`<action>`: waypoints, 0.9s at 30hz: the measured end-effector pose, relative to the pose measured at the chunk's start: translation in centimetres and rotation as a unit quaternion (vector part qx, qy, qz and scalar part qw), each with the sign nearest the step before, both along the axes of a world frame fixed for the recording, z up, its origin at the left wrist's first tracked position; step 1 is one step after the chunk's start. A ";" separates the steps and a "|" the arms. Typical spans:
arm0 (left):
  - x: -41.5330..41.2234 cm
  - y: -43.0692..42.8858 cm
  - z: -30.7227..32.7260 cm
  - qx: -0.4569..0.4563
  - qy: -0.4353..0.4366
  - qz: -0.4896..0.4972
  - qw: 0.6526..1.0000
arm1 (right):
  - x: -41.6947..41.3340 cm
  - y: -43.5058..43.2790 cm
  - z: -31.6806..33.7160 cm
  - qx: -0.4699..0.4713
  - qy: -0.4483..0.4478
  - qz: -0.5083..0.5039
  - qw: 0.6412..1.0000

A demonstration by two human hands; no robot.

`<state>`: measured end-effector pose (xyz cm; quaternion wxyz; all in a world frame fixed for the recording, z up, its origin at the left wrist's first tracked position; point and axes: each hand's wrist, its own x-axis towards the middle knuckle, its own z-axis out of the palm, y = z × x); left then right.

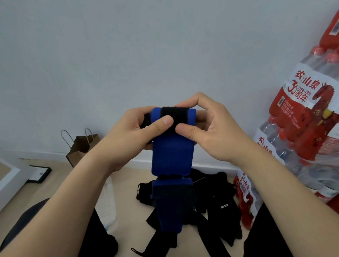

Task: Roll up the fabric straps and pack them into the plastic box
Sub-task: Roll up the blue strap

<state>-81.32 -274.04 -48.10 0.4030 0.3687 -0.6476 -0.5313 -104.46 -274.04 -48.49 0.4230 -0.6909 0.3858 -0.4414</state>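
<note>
A blue fabric strap [170,159] with a black hook-and-loop patch at its top hangs in front of me. My left hand [132,136] and my right hand [203,125] both grip its upper end, thumbs pressed on the black patch, fingers curled behind. The strap's lower part dangles down to the floor. Under it lies a heap of black straps [205,212] spread on the wooden floor between my knees. No plastic box can be made out with certainty; a pale translucent object [108,204] lies on the floor at the left.
Shrink-wrapped packs of water bottles [317,126] with red labels are stacked at the right. A brown paper bag [81,146] stands against the white wall. A black-framed flat item [39,174] and a white ledge [2,186] are at the left.
</note>
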 end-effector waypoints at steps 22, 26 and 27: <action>-0.3 0.2 -0.4 -0.068 -0.013 0.051 0.996 | 0.9 0.0 0.3 0.083 -0.081 -0.034 0.993; -0.1 0.2 -0.5 -0.082 -0.007 0.045 0.996 | 0.6 0.0 0.7 0.061 -0.045 -0.077 0.994; 0.0 0.1 -0.4 -0.077 -0.014 0.040 0.996 | 0.6 0.1 0.7 0.057 -0.046 -0.074 0.995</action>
